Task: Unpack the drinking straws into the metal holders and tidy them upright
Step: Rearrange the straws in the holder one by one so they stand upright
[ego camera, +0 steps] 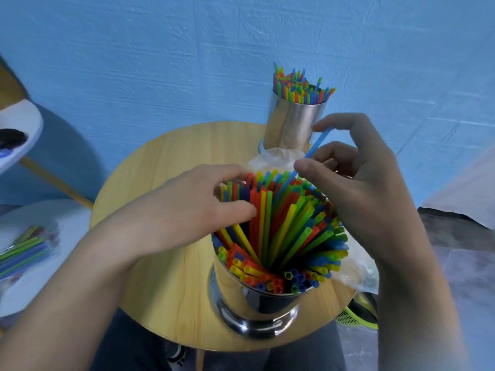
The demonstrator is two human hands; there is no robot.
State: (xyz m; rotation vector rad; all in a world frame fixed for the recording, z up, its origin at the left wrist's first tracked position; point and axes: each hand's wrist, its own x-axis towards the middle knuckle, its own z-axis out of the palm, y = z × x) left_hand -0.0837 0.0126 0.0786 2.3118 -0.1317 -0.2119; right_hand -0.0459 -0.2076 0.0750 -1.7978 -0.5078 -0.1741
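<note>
Two hands work above a shiny metal holder [254, 298]: the right hand [369, 188] pinches one blue plastic straw [317, 143]; beside it, the left hand [198, 207] clasps coloured plastic straws [289, 223].

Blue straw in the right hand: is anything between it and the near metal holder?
Only the straws already in the near holder: they lean crosswise and crowd the mouth where the blue straw, pinched by the right hand, goes in. The left hand holds a bunch at the far-left side, off its line.
</note>
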